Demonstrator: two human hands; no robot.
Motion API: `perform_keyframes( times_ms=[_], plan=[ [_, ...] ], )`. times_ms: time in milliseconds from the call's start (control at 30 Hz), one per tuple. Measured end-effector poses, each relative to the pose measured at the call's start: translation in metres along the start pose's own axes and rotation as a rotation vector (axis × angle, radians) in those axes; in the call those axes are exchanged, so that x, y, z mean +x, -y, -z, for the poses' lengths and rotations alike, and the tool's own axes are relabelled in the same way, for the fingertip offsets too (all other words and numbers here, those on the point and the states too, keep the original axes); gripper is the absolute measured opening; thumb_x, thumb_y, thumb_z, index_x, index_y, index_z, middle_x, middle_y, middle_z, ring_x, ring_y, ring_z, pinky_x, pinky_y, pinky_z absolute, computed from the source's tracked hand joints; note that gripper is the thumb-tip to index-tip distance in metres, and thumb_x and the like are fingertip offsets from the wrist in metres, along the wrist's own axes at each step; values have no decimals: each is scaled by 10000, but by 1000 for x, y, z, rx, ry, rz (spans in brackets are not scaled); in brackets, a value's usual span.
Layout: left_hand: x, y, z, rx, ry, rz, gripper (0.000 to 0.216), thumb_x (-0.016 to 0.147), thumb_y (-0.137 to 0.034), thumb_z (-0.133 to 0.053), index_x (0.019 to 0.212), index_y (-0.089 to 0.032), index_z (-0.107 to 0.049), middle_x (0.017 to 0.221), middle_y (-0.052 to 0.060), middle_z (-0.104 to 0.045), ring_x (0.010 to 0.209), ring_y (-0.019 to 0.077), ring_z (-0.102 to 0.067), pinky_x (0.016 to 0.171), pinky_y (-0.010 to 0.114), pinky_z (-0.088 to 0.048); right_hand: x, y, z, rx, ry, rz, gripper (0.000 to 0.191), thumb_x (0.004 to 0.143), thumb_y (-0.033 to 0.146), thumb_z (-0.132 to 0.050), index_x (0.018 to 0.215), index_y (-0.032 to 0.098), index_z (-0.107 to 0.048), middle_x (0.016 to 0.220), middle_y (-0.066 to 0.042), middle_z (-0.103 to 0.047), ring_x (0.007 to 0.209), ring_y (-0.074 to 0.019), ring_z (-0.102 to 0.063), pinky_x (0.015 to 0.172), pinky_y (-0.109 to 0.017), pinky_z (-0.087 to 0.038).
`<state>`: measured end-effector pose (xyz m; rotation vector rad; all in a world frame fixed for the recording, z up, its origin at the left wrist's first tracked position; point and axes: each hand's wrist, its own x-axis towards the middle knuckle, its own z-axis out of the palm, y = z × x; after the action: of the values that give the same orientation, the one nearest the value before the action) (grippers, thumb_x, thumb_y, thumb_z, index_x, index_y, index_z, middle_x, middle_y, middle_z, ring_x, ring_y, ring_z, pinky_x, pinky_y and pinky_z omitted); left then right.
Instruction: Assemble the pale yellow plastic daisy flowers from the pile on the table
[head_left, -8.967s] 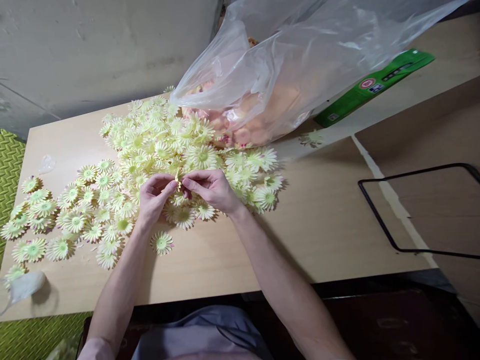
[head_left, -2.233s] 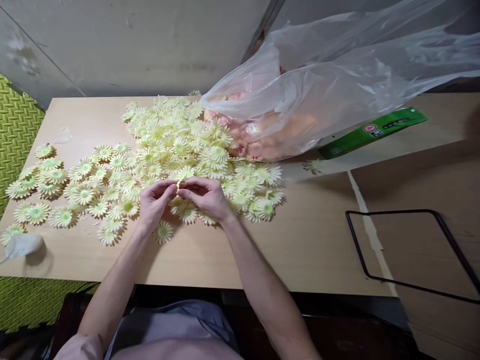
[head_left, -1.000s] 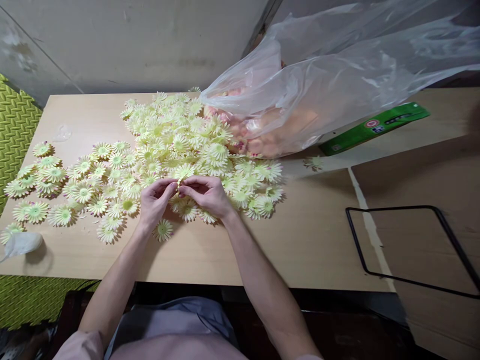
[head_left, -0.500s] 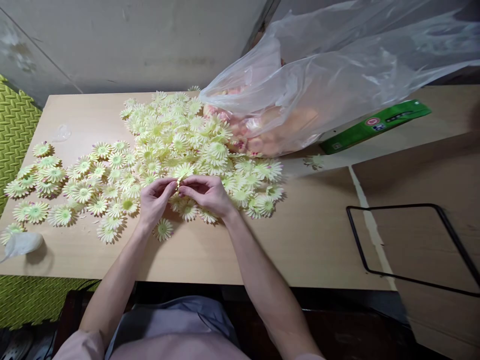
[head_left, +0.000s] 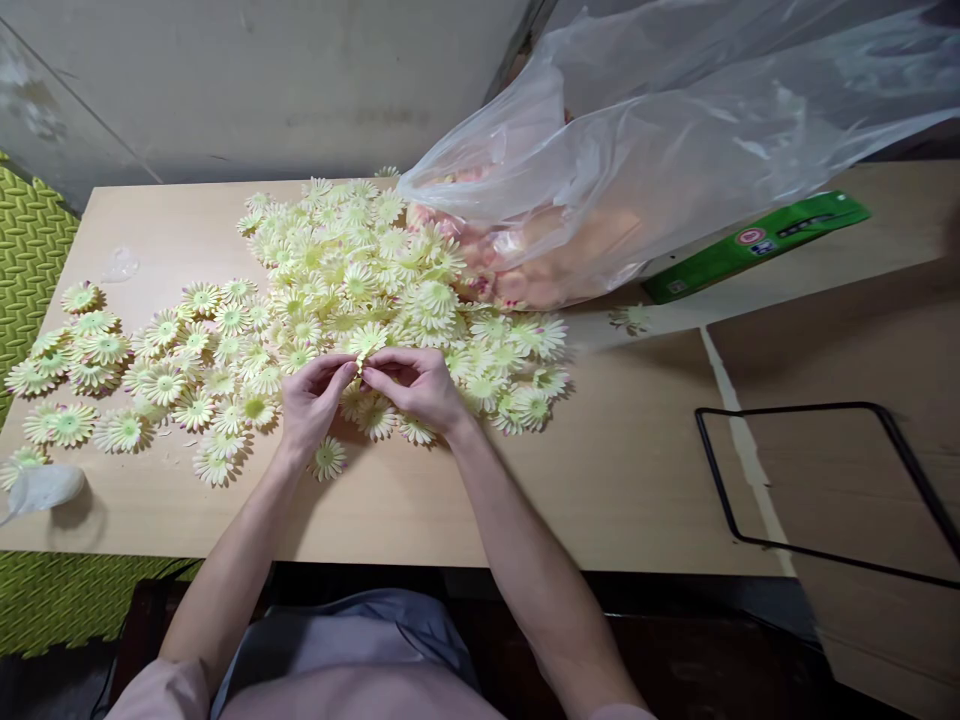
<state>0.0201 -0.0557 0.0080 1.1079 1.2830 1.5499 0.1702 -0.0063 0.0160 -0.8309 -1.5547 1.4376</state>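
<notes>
A pale yellow-green artificial flower (head_left: pixel 368 341) is pinched at its near edge between my two hands. My left hand (head_left: pixel 316 398) is closed, thumb and fingertips on the flower's left side. From the right, my right hand (head_left: pixel 417 384) grips the same flower with thumb and forefinger. Its underside is hidden by my fingertips. Beneath and behind both hands spreads a heap of similar flower heads (head_left: pixel 337 265), some with pinkish petal tips. One single flower (head_left: pixel 328 458) lies on the table just below my left hand.
A clear plastic bag (head_left: pixel 540 200) of pink and peach pieces stands behind the heap. Beside it lies a green packet (head_left: pixel 757 245). A black wire frame (head_left: pixel 795 408) is at the right, and a whitish plastic-wrapped lump (head_left: pixel 56 487) at the table's (head_left: pixel 600 500) left edge.
The view has shifted very slightly. Both hands keep their pinch on the flower in nearly the same place.
</notes>
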Motion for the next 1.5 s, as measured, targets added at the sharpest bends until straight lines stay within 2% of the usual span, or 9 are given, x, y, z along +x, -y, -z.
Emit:
perform_keyframes(
  times_ms=[233, 433, 767, 1000, 1167, 1333, 1500],
  plan=[
    [-2, 1, -1, 18, 8, -5, 213, 785, -346, -741, 914, -178, -720, 879, 48, -741, 815, 151, -702, 780, 271, -566, -1, 0, 2, 41, 21, 6, 135, 742, 267, -766, 819, 168, -713, 793, -36, -724, 692, -150, -692, 672, -273, -599],
    [-1, 3, -1, 33, 7, -20, 206, 799, -348, -727, 912, -177, -713, 872, 46, -738, 809, 147, -700, 767, 265, -566, -1, 3, 2, 18, 13, 2, 192, 708, 326, -800, 788, 174, -714, 788, -38, -727, 692, -161, -690, 684, -295, -612],
    [0, 3, -2, 59, 4, -54, 197, 806, -351, -718, 895, -176, -701, 858, 42, -737, 796, 142, -698, 745, 249, -554, -1, 1, 1, -18, 28, 22, 126, 769, 303, -736, 775, 182, -701, 762, -26, -713, 676, -156, -689, 653, -273, -593],
    [-3, -3, -4, 143, 57, -79, 215, 804, -363, -716, 908, -182, -663, 756, 17, -701, 628, 105, -646, 548, 196, -478, 0, 2, 3, -54, 27, 70, 65, 782, 241, -699, 775, 177, -691, 744, -20, -704, 667, -145, -674, 637, -262, -570],
    [-3, -1, -3, 208, 54, -131, 192, 859, -375, -650, 879, -185, -656, 746, 11, -675, 629, 96, -613, 571, 203, -465, 0, 4, 2, -89, 25, 82, 70, 790, 242, -677, 763, 177, -686, 751, -25, -706, 682, -147, -666, 654, -268, -566],
    [-3, 0, -2, 130, -3, -10, 267, 860, -461, -631, 875, -196, -594, 661, -14, -599, 556, 87, -562, 562, 210, -478, 0, 5, 3, -106, 16, 82, 45, 755, 211, -670, 728, 176, -656, 711, -17, -670, 656, -144, -638, 633, -273, -539],
    [-2, -2, -4, -66, -39, 79, 316, 840, -501, -640, 904, -210, -535, 751, 1, -642, 674, 118, -652, 663, 261, -577, 1, 4, 6, -47, -47, 71, 66, 686, 173, -646, 634, 191, -610, 665, -6, -625, 616, -140, -595, 577, -273, -500]
  ],
)
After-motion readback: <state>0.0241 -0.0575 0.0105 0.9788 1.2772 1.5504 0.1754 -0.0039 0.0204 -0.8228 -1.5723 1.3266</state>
